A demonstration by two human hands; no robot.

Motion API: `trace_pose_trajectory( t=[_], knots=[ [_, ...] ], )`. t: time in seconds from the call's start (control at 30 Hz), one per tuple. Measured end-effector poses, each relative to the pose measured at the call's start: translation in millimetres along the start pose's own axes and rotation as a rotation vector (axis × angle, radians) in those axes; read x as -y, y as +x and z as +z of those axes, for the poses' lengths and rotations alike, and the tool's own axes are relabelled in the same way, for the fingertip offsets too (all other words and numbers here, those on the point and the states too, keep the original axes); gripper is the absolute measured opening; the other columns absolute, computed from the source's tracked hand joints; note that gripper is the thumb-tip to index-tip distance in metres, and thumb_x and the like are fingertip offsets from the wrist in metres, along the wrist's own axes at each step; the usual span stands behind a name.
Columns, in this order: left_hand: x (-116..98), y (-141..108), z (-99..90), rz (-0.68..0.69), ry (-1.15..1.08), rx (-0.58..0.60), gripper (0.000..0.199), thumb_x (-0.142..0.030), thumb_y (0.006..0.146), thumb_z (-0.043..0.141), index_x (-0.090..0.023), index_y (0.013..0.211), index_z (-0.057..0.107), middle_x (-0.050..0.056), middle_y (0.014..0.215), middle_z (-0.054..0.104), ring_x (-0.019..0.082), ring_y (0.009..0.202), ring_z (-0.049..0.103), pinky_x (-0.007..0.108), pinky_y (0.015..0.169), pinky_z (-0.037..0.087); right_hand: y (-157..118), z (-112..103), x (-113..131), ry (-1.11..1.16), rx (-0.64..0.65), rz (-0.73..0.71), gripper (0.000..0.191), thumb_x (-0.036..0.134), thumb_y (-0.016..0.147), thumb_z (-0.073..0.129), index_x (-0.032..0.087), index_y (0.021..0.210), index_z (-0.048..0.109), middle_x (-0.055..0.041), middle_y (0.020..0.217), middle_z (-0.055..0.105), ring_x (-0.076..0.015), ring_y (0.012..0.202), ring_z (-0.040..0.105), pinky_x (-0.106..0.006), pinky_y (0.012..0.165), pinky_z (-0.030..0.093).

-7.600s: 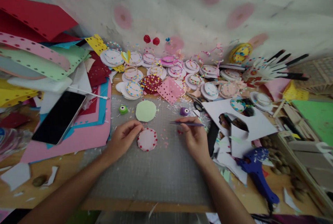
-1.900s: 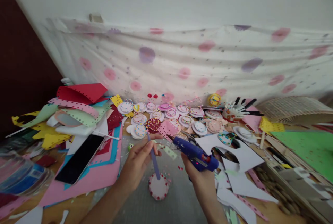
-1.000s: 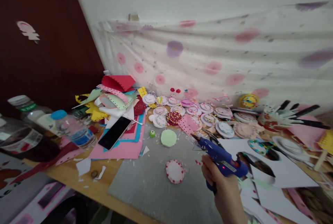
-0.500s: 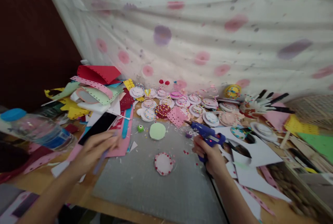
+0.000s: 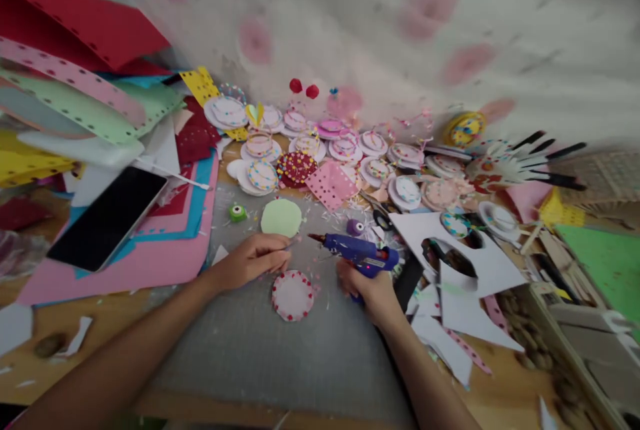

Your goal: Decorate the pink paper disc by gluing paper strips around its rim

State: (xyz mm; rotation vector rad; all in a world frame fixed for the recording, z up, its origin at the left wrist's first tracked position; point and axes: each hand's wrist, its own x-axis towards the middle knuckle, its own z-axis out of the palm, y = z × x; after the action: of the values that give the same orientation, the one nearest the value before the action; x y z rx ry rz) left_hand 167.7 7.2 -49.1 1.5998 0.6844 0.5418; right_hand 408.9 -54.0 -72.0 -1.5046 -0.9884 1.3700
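Note:
My right hand (image 5: 367, 287) is wrapped round a blue glue gun (image 5: 357, 251), whose nozzle points left and whose small red light is lit. Pinched fingers of my left hand (image 5: 257, 260) hold a slim stick (image 5: 295, 241) close to that nozzle; only its tip shows, with a tiny pinkish spot at the end. Just below lies a round white paper disc (image 5: 293, 295) edged with red dots, flat on the grey mat (image 5: 280, 367). A pale green disc (image 5: 281, 218) lies beyond my left hand.
Several small decorated paper hats (image 5: 345, 145) crowd the back by the curtain. A phone (image 5: 110, 217) and coloured sheets (image 5: 150, 260) lie left. Cut white paper (image 5: 480, 270), scissors (image 5: 383, 218) and a box edge (image 5: 565, 323) are right. Tiny green (image 5: 237, 212) and purple (image 5: 356, 227) eye figures sit on the mat.
My left hand has come right, from beside the phone to above the disc, with the stick. The glue gun has moved left towards it. The view has tilted down and closer.

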Motion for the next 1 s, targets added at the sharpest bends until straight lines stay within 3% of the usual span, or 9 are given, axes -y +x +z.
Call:
trace_pose_trajectory(
  t=[0.2, 0.5, 1.0],
  knots=[
    [0, 6, -3.9, -0.014, -0.025, 0.055, 0.041, -0.037, 0.095, 0.042, -0.014, 0.063, 0.053, -0.001, 0.065, 0.045, 0.010, 0.057, 0.043, 0.023, 0.053, 0.032, -8, -3, 1, -0.143, -0.090, 0.057, 0.037, 0.040, 0.071, 0.065, 0.021, 0.047, 0.045, 0.0049, 0.039, 0.043, -0.0095, 0.039, 0.039, -0.024, 0.044, 0.034],
    [-7, 6, -6.1, -0.009, -0.040, 0.083, 0.036, -0.027, 0.094, 0.042, -0.016, 0.061, 0.045, -0.001, 0.066, 0.043, 0.012, 0.061, 0.043, 0.025, 0.057, 0.033, -15, 1, 14, -0.421, -0.158, 0.010, 0.031, 0.039, 0.070, 0.061, 0.022, 0.048, 0.047, 0.0020, 0.044, 0.051, -0.0134, 0.045, 0.047, -0.027, 0.051, 0.039],
    [-8, 9, -5.6, -0.031, -0.050, 0.084, 0.035, -0.027, 0.093, 0.042, -0.016, 0.060, 0.044, -0.001, 0.066, 0.042, 0.012, 0.061, 0.042, 0.025, 0.057, 0.033, -17, 4, 19, -0.459, -0.179, 0.025, 0.027, 0.037, 0.067, 0.061, 0.023, 0.048, 0.048, 0.0012, 0.045, 0.053, -0.0146, 0.047, 0.048, -0.028, 0.052, 0.041]
  ],
)
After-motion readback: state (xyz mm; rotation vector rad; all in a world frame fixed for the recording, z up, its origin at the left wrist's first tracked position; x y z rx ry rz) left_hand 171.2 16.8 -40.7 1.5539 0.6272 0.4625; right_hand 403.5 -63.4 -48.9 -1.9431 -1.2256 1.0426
